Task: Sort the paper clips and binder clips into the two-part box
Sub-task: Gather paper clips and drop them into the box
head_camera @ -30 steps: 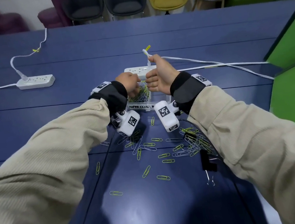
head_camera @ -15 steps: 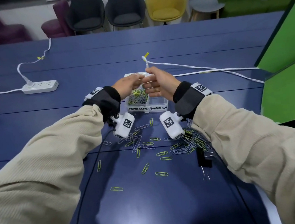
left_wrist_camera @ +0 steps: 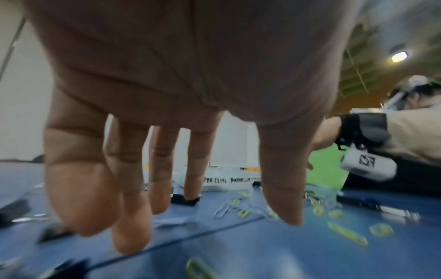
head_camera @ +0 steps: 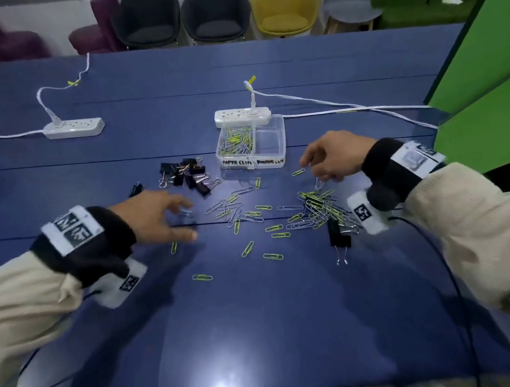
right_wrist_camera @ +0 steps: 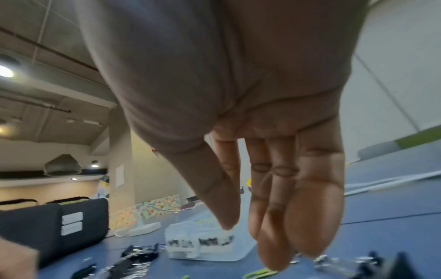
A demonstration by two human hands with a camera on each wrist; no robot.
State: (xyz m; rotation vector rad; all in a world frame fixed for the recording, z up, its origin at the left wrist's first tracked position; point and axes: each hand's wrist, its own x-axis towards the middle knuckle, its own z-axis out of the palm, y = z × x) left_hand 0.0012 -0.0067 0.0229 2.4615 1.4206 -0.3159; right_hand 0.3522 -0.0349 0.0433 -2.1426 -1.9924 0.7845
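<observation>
Reaching down with both hands over the clips on the blue table (head_camera: 265,336).

Your left hand (head_camera: 157,216) is low over the table with its fingers (left_wrist_camera: 133,222) spread and loose, and it holds nothing. Your right hand (head_camera: 332,156) hangs near the big heap of paper clips (head_camera: 320,209), fingers pointing down and a little bent; you cannot tell if a clip is caught at the fingertips (right_wrist_camera: 274,253). The two-part box (head_camera: 277,145) sits past both hands, touching a white power strip (head_camera: 242,116). Its left side, marked for paper clips, has green and silver clips in it. A bunch of black binder clips (head_camera: 187,176) lies just left of the box. One more binder clip (head_camera: 337,236) lies near your right wrist.
</observation>
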